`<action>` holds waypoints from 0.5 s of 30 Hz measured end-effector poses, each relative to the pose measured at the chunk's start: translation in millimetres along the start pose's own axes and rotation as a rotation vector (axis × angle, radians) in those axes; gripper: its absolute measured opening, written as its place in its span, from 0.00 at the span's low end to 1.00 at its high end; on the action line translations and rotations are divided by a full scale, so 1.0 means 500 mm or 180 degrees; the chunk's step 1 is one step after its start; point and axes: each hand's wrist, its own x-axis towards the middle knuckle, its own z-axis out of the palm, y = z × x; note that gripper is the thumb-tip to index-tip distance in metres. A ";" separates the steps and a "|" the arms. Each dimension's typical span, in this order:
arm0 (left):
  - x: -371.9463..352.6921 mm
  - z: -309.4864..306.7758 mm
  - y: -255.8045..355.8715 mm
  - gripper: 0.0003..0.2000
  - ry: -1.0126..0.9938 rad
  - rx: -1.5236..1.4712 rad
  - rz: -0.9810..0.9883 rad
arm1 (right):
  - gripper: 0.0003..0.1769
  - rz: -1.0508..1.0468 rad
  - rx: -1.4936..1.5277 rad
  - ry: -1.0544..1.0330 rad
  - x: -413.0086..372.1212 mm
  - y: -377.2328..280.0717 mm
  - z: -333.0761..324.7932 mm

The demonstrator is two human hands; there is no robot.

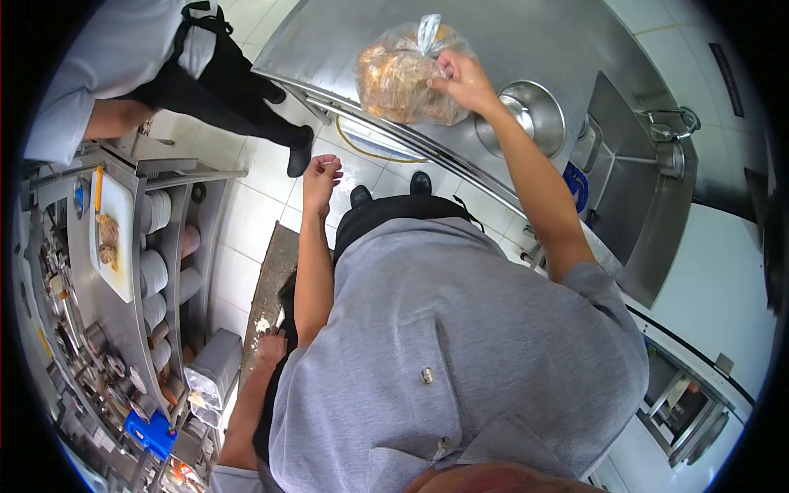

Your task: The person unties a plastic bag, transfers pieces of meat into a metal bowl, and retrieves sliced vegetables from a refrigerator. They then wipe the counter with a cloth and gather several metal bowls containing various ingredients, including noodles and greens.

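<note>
On the steel counter sits a clear plastic bag full of golden-brown pieces that look like bread, its neck twisted up into a tied end. My right hand pinches the plastic near that neck between thumb and fingers. Away from the counter, over the floor, my left hand hangs with loosely bent fingers, and nothing clear shows in it. Just right of the bag is a round steel bowl with a smaller round steel vessel in it, partly behind my right forearm.
A steel sink lies at the right. At the left, a shelf unit holds stacked plates and a white cutting board with food. One person stands upper left; another person's hand is below my left arm. A grey bin stands lower left.
</note>
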 end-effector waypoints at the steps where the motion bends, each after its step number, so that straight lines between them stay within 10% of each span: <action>1: 0.004 0.005 0.007 0.11 -0.0054 0.0101 0.0098 | 0.18 0.0005 0.0002 0.0016 -0.010 -0.007 0.003; 8: 0.025 0.120 0.116 0.11 0.0151 0.0808 0.1846 | 0.21 -0.0547 -0.1706 -0.0069 -0.089 -0.073 -0.001; 15: 0.014 0.264 0.274 0.18 0.0601 0.2263 0.3510 | 0.33 -0.0295 -0.0549 0.0586 0.012 -0.083 -0.026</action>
